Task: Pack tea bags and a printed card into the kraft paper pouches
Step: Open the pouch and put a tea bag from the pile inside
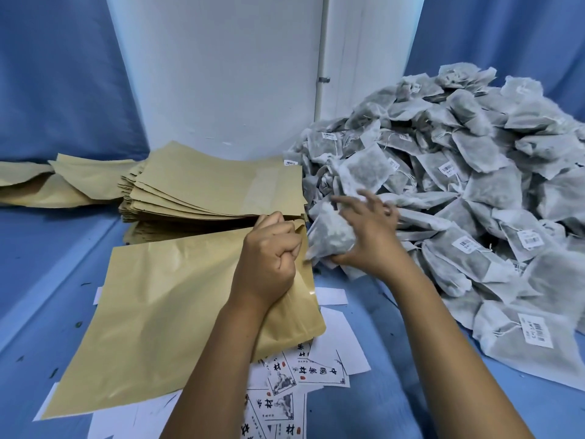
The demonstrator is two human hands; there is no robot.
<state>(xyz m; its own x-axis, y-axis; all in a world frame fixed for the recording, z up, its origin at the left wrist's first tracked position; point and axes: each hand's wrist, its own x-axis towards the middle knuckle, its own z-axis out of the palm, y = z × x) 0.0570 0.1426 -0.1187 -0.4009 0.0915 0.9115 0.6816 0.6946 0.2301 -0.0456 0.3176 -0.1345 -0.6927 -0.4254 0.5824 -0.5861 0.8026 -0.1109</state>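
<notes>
Left hand [269,258] pinches kraft pouch [177,312] mouth, centre frame.
Right hand [364,236], fingers curled round tea bags [330,239], should enter squarely.

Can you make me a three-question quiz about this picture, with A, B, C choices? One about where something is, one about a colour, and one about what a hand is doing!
1. Where is the big tea bag pile?
A. right of the pouch stack
B. left of it
C. on top of it

2. What colour is the table cover?
A. red
B. blue
C. green

3. What is the right hand doing?
A. resting flat
B. holding a card
C. holding tea bags

Answers: 1 A, the grey pile lies to the right. 2 B, the cloth is blue. 3 C, its fingers wrap the tea bags, beside the pouch that the left hand grips.
</notes>
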